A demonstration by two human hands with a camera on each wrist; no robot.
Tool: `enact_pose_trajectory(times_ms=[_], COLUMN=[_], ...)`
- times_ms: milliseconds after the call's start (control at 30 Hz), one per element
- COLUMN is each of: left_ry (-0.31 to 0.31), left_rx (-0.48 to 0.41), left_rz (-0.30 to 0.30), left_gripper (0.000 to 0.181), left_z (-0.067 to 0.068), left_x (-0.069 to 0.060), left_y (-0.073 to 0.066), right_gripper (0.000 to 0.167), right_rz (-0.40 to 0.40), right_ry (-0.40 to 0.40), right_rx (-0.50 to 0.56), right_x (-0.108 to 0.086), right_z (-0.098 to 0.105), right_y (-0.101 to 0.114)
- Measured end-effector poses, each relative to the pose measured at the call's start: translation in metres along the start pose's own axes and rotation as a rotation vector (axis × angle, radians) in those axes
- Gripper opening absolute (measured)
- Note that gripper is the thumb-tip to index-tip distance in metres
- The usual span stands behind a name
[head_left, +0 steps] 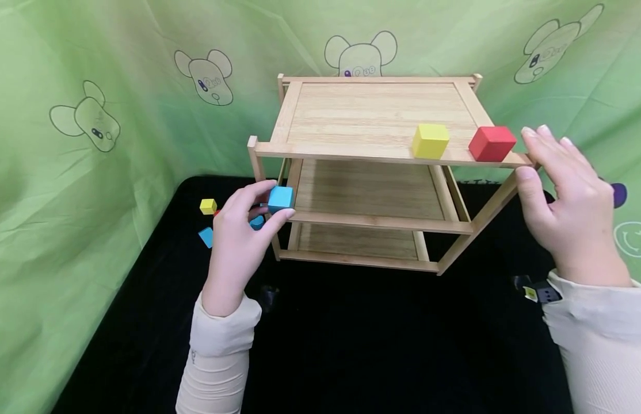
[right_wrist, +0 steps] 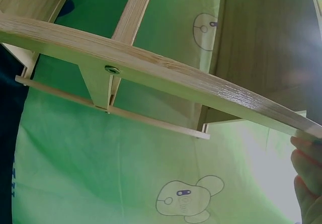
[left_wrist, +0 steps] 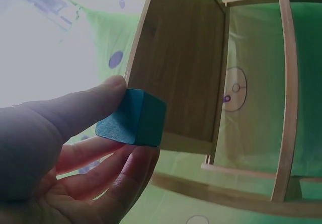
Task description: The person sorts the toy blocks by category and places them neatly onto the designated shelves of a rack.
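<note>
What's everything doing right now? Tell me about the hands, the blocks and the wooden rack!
Left hand: pinching the blue cube
Right hand: fingers mostly straight, at the rack's corner
Blue cube: held up
Big yellow cube: resting on the top shelf
Red cube: resting beside the yellow one, apart from it
Wooden rack: standing upright
Small yellow block: left of the rack, not held

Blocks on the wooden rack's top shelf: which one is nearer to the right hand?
The red block, near the front right corner of the top shelf. The yellow block sits to its left, farther from the right hand.
</note>
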State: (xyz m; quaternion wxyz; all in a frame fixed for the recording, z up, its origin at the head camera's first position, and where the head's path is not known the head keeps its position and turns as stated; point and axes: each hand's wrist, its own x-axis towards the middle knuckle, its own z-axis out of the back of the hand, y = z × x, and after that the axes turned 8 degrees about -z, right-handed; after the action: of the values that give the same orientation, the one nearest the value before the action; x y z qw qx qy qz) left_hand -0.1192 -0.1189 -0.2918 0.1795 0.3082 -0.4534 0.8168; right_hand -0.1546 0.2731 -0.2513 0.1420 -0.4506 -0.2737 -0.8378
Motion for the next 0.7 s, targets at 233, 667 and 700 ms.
enact_pose_trajectory(times_ms=[233, 667, 700], left_ry=[-0.004, 0.005, 0.003], left_rx=[-0.037, -0.011, -0.013], left_rz=[-0.036, -0.115, -0.120], left_gripper=[0.047, 0.046, 0.046], left_z=[-0.009, -0.016, -0.016], left_x=[0.005, 0.023, 0.024], left_y=[-0.006, -0.019, -0.020], right_gripper=[0.057, 0.054, 0.055], right_rz=[-0.005, -0.016, -0.014], right_ry=[-0.003, -0.010, -0.013], right_rx=[0.000, 0.011, 0.010], right_x=[0.000, 0.000, 0.000], right_z=[0.000, -0.001, -0.001], right_y=[0.001, 0.002, 0.003])
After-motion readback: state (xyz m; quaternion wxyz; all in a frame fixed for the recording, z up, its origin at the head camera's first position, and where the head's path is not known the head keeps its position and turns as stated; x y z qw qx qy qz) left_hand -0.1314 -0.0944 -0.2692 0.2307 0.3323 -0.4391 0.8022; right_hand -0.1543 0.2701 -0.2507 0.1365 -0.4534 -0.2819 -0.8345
